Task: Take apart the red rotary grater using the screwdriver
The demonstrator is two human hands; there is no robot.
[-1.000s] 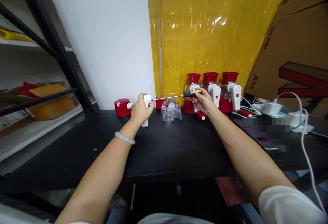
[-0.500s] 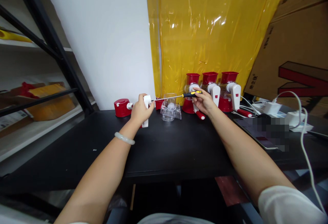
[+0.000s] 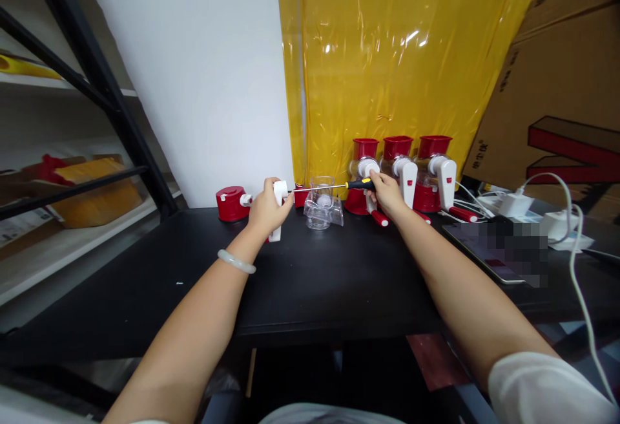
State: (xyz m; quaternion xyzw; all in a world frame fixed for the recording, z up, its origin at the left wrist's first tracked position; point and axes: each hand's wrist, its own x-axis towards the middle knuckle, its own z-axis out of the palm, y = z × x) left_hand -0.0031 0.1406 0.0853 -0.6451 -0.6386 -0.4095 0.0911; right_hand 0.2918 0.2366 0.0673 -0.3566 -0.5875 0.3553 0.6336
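My left hand (image 3: 268,208) is wrapped round a white crank handle (image 3: 279,190), its round end turned to the right. My right hand (image 3: 386,192) grips the black and yellow grip of a screwdriver (image 3: 358,184). The long shaft runs level to the left, and its tip meets the round end of the crank handle; the exact contact is too small to make out. Behind the shaft stands a clear plastic grater housing (image 3: 320,217). A red round part (image 3: 231,204) with a white piece on its side sits left of my left hand.
Several red and white rotary graters (image 3: 431,181) stand at the back right by a yellow plastic curtain (image 3: 378,49). A tablet (image 3: 479,249) lies on the black table (image 3: 310,295), with white cables and chargers (image 3: 516,203) beside it. A metal shelf frame (image 3: 92,55) rises at left.
My right hand has shifted its hold to the end of the screwdriver grip, with the fingers wrapped closer round it. The left hand and crank handle have hardly moved.
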